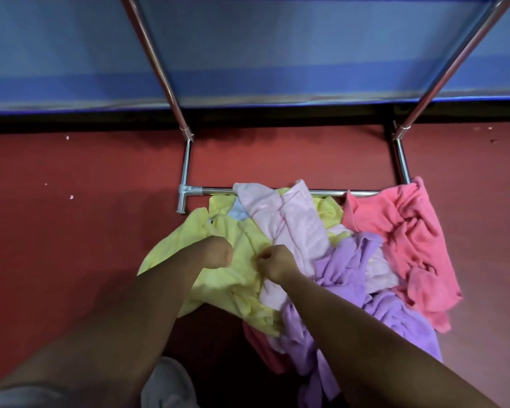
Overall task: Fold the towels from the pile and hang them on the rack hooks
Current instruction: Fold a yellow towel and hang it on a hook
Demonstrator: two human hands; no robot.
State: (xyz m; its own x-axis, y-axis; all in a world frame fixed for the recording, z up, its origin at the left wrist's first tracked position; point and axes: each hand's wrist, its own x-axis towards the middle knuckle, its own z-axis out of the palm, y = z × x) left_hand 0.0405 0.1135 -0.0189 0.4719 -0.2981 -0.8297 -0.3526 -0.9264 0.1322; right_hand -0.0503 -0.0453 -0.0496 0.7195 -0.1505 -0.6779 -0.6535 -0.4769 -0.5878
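Red floor (56, 260), scattered specks; blue striped wall (56, 54) behind.

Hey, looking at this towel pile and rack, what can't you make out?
Head view only:
Rack hooks: cut off by the top edge.
Left hand grip: fingers curl underneath, out of sight.
Light blue towel: mostly buried under the yellow towel and pale pink towel.

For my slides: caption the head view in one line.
The left hand and right hand grip a yellow towel in the floor pile against the metal rack.
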